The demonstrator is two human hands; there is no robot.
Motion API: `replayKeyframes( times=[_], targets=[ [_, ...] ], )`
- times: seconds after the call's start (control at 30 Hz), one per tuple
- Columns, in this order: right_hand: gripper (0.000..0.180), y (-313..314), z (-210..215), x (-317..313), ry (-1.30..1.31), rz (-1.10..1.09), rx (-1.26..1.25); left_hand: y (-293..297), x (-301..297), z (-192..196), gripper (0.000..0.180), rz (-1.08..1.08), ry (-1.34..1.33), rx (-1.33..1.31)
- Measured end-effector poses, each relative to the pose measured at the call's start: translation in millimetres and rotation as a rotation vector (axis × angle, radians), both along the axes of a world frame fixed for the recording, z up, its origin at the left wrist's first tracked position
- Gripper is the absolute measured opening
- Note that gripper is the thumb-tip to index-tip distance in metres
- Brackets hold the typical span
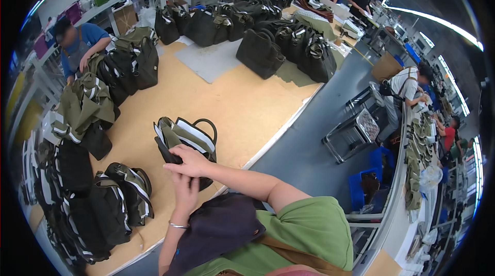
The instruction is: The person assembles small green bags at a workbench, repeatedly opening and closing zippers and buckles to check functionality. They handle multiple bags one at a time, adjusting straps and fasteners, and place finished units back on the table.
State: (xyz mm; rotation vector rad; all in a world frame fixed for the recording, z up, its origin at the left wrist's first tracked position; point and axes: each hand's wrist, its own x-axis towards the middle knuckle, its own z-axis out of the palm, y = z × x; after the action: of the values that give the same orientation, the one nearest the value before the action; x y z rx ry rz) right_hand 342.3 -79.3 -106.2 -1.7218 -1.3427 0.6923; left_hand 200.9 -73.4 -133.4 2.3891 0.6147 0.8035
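A dark handbag [198, 132] with olive-green and white parts stands on the tan tabletop in front of me, its black handle arching up on the right. My right hand [190, 161] lies across the bag's near side, fingers bent over a dark edge and pointing left. Just below it is my left hand [184, 188], with a bracelet on the wrist. The two hands overlap, so the left fingertips are partly hidden and slightly blurred. What the left fingers hold, if anything, does not show.
Several similar bags [129, 193] stand close on the left, with more along the far side of the table [247, 95]. A person in blue [85, 44] handles bags at the far left. Metal stools [356, 131] and blue bins [363, 186] occupy the aisle to the right.
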Motion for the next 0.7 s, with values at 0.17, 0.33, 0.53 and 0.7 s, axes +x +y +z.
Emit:
replayKeyframes(
  times=[0.17, 0.33, 0.53, 0.7],
  targets=[
    [0.049, 14, -6, 3, 0.043, 0.021, -0.008, 2, -13, -13, 0.022, 0.148, -0.195, -0.314],
    [0.011, 27, 5, 17, -0.213, -0.035, 0.179, 14, -33, -10, 0.016, 0.259, -0.255, -0.254],
    [0.019, 23, 117, 68, -0.480, 0.472, 0.520, 49, -62, 35, 0.025, 0.560, -0.486, -0.216],
    [0.018, -15, 101, 77, -0.255, 0.554, 0.394, 75, -63, 66, 0.074, 0.628, -0.244, -0.266]
  ],
)
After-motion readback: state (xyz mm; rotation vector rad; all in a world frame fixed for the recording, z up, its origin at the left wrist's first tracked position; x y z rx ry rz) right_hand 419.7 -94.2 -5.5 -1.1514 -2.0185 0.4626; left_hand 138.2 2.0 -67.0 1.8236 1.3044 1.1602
